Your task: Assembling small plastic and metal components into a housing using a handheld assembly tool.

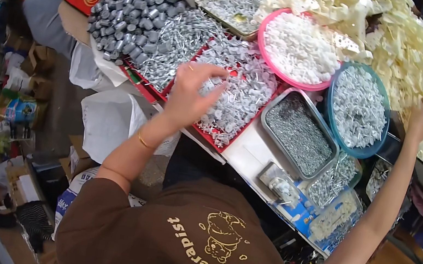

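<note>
My left hand hovers over a red tray heaped with small clear plastic pieces. Its thumb and forefinger are apart, with nothing visible between them. Far to the right, my right hand reaches into a large pile of cream-coloured flat plastic parts. The fingers there look pressed together, and whatever they hold is too small to make out. Beside that arm stands a teal round basin of clear pieces with metal pins.
Grey cylindrical parts and metal nails or pins lie heaped at the left. A pink basin holds white pieces. Nearer me stand a metal tray of tiny metal parts and a small metal block. Another person's grey sleeve shows far left.
</note>
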The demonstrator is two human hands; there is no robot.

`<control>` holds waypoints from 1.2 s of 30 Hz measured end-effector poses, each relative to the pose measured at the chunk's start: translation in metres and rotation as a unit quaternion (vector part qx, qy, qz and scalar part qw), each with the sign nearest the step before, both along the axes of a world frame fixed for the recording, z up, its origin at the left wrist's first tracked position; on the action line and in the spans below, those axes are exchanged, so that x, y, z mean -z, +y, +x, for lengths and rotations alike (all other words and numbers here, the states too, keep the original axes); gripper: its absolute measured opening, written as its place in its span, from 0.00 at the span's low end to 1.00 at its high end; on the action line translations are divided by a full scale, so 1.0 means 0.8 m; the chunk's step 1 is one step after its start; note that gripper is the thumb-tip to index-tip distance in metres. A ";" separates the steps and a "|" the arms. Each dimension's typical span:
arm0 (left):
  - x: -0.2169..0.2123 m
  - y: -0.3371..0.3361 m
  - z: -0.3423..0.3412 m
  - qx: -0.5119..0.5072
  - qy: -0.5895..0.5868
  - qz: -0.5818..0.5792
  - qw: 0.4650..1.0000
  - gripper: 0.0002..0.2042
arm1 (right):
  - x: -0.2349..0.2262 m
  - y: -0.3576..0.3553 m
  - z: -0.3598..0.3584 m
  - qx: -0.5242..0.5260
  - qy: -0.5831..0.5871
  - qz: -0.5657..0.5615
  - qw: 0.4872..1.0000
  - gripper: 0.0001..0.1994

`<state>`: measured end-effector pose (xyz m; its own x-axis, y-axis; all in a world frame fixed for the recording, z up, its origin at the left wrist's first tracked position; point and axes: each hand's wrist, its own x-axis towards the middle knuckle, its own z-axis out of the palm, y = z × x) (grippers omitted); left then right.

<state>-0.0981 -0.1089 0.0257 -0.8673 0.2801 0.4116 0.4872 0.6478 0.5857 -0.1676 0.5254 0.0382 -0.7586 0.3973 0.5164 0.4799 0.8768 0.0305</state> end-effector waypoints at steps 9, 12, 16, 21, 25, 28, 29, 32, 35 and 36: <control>0.004 -0.153 -0.159 -0.399 0.145 -0.398 0.813 0.21 | -0.004 -0.128 0.063 -0.227 0.037 -0.161 0.960 0.18; 0.026 -0.153 -0.183 -0.389 0.131 -0.433 0.803 0.21 | 0.000 -0.133 0.071 -0.183 0.006 0.025 0.983 0.17; 0.041 -0.177 -0.185 -0.326 0.121 -0.439 0.829 0.17 | -0.051 -0.223 0.102 -0.178 0.146 -0.159 0.960 0.18; 0.063 -0.194 -0.192 -0.249 0.159 -0.365 0.883 0.16 | -0.039 -0.281 0.166 -0.296 0.271 -0.436 0.806 0.12; 0.056 -0.193 -0.191 -0.238 0.115 -0.340 0.903 0.18 | -0.024 -0.323 0.233 -0.213 0.262 -0.587 0.736 0.10; 0.047 -0.187 -0.183 -0.206 0.141 -0.378 0.891 0.15 | -0.013 -0.333 0.271 -0.258 0.284 -0.651 0.655 0.10; 0.053 -0.193 -0.184 -0.203 0.167 -0.330 0.906 0.16 | -0.012 -0.335 0.288 -0.251 0.292 -0.675 0.630 0.10; 0.035 -0.134 -0.147 -0.154 0.121 -0.086 0.977 0.14 | -0.023 -0.349 0.329 -0.202 0.303 -0.709 0.603 0.10; 0.015 -0.018 -0.061 0.033 -0.036 0.157 0.986 0.15 | -0.013 -0.364 0.339 -0.086 0.205 -0.726 0.651 0.11; 0.012 0.025 -0.024 0.112 -0.125 0.230 0.958 0.17 | -0.002 -0.368 0.338 -0.040 0.138 -0.724 0.675 0.11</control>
